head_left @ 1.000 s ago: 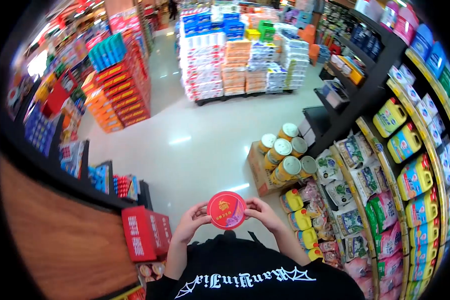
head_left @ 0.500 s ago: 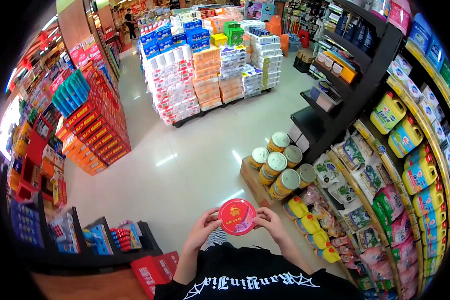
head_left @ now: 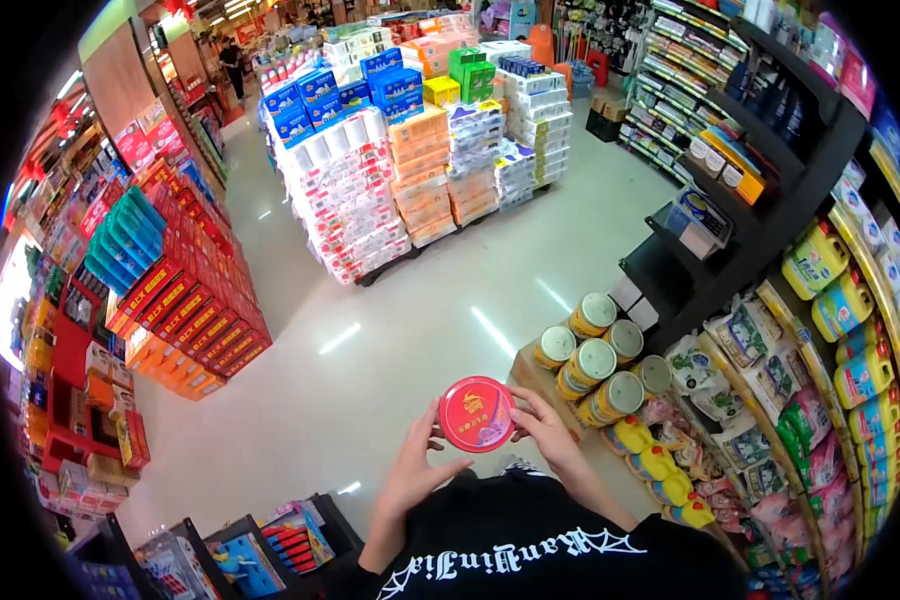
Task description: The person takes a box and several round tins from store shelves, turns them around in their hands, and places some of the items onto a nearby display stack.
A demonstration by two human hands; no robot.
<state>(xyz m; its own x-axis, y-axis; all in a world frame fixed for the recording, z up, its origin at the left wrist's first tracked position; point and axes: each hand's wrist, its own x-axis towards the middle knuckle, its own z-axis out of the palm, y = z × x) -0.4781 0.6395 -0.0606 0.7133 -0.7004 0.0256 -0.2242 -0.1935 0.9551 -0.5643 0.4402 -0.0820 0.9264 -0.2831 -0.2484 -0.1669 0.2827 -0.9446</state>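
Observation:
A red round tin [head_left: 477, 414] with gold lettering and a purple flower print is held up in front of my chest, its printed face toward me. My right hand [head_left: 545, 432] grips its right edge, thumb on the rim and fingers around the side. On the other side, my left hand [head_left: 416, 465] has its curled fingers against the left edge and partly behind it. The left thumb points inward below the tin, off its face. What the fingertips do behind the tin is hidden.
Yellow tubs with pale lids [head_left: 587, 368] stand on a cardboard box at right, beside shelves of bagged goods and yellow jugs [head_left: 815, 262]. Stacked tissue packs [head_left: 345, 190] rise ahead. Red cartons [head_left: 195, 310] are piled at left, and a low rack [head_left: 260, 560] stands lower left.
My left thumb has come off the tin's front and now lies below it. The tin has turned slightly and sits a little higher in view. The surroundings have shifted as my head moved.

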